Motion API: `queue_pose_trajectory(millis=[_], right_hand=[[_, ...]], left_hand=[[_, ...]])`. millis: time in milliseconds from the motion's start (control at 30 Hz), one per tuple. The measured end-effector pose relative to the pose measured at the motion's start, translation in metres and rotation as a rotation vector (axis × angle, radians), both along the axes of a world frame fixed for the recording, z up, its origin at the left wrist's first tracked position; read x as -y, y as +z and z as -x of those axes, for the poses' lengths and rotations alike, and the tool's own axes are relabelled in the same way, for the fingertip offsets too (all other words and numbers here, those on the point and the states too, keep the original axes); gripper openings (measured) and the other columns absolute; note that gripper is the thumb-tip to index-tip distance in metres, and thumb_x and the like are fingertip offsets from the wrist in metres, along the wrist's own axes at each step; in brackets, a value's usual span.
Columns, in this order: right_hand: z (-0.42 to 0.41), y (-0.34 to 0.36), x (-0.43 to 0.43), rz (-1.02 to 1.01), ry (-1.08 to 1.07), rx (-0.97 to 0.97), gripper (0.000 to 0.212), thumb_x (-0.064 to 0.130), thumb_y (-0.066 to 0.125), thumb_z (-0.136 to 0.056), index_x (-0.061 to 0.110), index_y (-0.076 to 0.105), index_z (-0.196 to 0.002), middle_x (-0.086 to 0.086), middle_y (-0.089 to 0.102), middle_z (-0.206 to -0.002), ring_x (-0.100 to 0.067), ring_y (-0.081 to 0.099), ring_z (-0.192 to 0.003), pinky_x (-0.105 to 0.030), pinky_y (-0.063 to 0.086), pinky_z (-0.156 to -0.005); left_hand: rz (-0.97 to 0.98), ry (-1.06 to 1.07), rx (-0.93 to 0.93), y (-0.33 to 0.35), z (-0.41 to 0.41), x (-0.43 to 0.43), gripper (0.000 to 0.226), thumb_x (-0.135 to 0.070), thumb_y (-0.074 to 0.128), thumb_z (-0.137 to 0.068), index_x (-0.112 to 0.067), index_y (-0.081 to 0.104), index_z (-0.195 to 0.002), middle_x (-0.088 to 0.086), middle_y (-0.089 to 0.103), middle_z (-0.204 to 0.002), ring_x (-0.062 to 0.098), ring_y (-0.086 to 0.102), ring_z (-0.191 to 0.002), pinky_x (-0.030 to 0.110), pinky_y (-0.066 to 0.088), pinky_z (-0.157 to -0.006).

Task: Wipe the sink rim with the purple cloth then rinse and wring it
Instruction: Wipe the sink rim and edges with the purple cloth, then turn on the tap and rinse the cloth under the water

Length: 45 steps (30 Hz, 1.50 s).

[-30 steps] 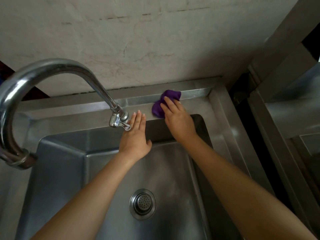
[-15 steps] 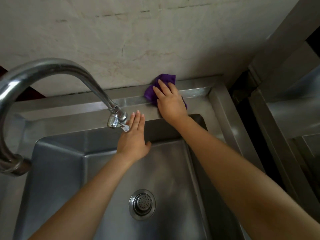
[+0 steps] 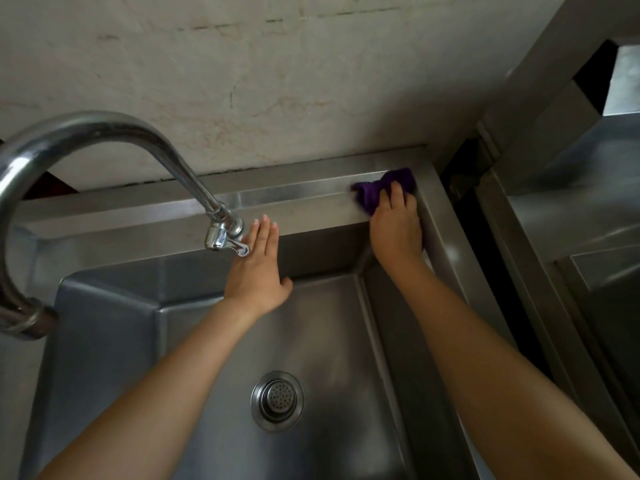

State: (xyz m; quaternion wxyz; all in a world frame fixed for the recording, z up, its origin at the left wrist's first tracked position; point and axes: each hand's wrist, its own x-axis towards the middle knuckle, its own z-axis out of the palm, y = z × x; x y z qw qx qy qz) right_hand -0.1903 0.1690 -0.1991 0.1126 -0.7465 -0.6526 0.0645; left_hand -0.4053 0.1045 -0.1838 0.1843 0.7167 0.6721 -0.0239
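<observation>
The purple cloth [image 3: 375, 190] lies bunched on the back rim of the steel sink [image 3: 301, 206], close to the back right corner. My right hand [image 3: 396, 225] presses down on it, covering most of it. My left hand [image 3: 259, 271] rests flat with fingers together against the inner back wall of the basin, fingertips at the rim's edge, just right of the spout tip. It holds nothing.
A curved chrome faucet [image 3: 104, 133] arches from the left, its spout tip [image 3: 225, 237] over the basin's back edge. A round drain strainer [image 3: 277, 400] sits in the basin floor. A stained wall [image 3: 277, 81] rises behind; another steel unit [image 3: 571, 209] stands to the right across a dark gap.
My right hand slid the purple cloth along the back rim, first leftward toward the wall, then right to the back right corner. My left hand stayed in place.
</observation>
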Motion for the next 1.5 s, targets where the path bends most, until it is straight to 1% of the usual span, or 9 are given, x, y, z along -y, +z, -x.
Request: queue_pose_trajectory(millis=[200,300,500,633,767,967,1233,1333,1500], right_hand=[[0.015,0.010,0.048,0.086,-0.049,0.111,0.051,-0.001,0.037,-0.092,-0.005,0.024,-0.142,-0.023,0.018,-0.152,-0.040,0.029,-0.130,-0.044,0.029,-0.109],[0.012,0.014,0.077,0.079,0.024,-0.180,0.042,0.002,0.044,-0.090,0.005,0.048,-0.132,-0.010,0.030,-0.151,-0.031,0.029,-0.131,-0.035,0.028,-0.110],[0.034,0.046,0.119,0.056,0.230,-0.805,0.049,-0.002,0.062,-0.079,0.012,0.054,-0.124,-0.006,0.048,-0.133,-0.012,0.042,-0.124,-0.020,0.033,-0.107],[0.051,0.058,0.129,0.144,0.307,-0.950,0.067,0.002,0.069,-0.076,0.013,0.040,-0.135,-0.005,0.036,-0.135,-0.013,0.041,-0.125,-0.023,0.038,-0.107],[0.070,0.069,0.133,0.332,0.165,-1.250,0.069,0.014,0.064,-0.085,0.026,0.027,-0.143,-0.001,0.027,-0.147,-0.016,0.043,-0.125,-0.037,0.045,-0.103],[0.101,0.077,0.135,0.490,0.306,-1.194,0.050,0.012,0.066,-0.083,0.015,0.047,-0.129,0.002,0.060,-0.112,-0.009,0.061,-0.098,-0.017,0.054,-0.081],[0.155,0.048,0.126,0.422,0.146,-0.855,0.050,0.036,0.059,-0.088,0.008,0.049,-0.128,-0.012,0.063,-0.118,-0.025,0.063,-0.106,-0.043,0.050,-0.095],[0.159,0.052,0.101,0.326,-0.042,-0.839,0.049,0.044,0.047,-0.092,0.003,0.053,-0.119,-0.008,0.064,-0.094,-0.024,0.067,-0.084,-0.044,0.056,-0.083],[0.183,0.070,0.064,0.430,0.031,-0.801,0.046,0.048,0.040,-0.094,0.006,0.058,-0.106,-0.008,0.065,-0.083,-0.013,0.056,-0.058,-0.026,0.047,-0.055]], left_hand=[[0.046,0.040,-0.045,0.005,-0.009,0.001,0.094,-0.038,0.054,-0.086,-0.007,-0.010,-0.147,0.008,-0.020,-0.157,0.021,-0.019,-0.144,0.036,0.002,-0.118],[0.029,0.132,0.143,0.013,-0.022,0.002,0.075,-0.034,0.046,-0.093,-0.006,0.005,-0.148,0.011,-0.007,-0.159,0.023,-0.011,-0.146,0.035,0.003,-0.119],[0.379,0.565,1.184,0.041,-0.043,0.036,0.054,-0.034,0.053,-0.091,-0.019,0.037,-0.141,0.004,0.051,-0.137,0.016,0.051,-0.123,0.038,0.036,-0.110],[0.445,0.621,1.311,0.050,-0.020,0.047,0.026,-0.011,0.057,-0.089,-0.006,0.060,-0.114,0.007,0.067,-0.093,0.016,0.062,-0.084,0.030,0.050,-0.081],[0.393,0.599,1.329,0.055,0.010,0.065,0.008,-0.006,0.057,-0.086,-0.012,0.063,-0.088,0.008,0.064,-0.083,0.018,0.058,-0.079,0.029,0.046,-0.078],[0.259,0.617,1.477,0.046,0.056,0.098,0.016,-0.002,0.057,-0.084,-0.013,0.063,-0.094,-0.001,0.070,-0.080,0.010,0.064,-0.074,0.024,0.049,-0.072],[0.445,0.832,1.520,0.018,0.099,0.125,0.016,-0.004,0.053,-0.088,-0.013,0.063,-0.097,-0.003,0.074,-0.071,0.007,0.069,-0.063,0.021,0.056,-0.056],[0.469,1.014,1.596,0.000,0.110,0.134,0.012,-0.005,0.053,-0.089,-0.012,0.061,-0.096,-0.002,0.074,-0.067,0.008,0.069,-0.059,0.021,0.056,-0.053],[0.459,1.273,1.813,-0.026,0.126,0.146,0.013,-0.009,0.056,-0.088,-0.010,0.061,-0.100,0.006,0.075,-0.074,0.016,0.071,-0.069,0.028,0.059,-0.057]])
